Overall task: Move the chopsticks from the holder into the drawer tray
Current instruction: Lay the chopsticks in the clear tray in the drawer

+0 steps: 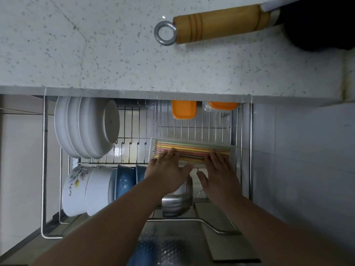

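A: With both hands flat, where are the chopsticks [194,151]?

B: In the tray [233,150], under my fingertips. My left hand [167,169] and right hand [219,169] lie spread and released on them, grasping nothing.

A: Any risk?

B: I judge that pressing unevenly could roll the sticks crooked, or tip the tray on the wire rack [134,131] beyond my hands.
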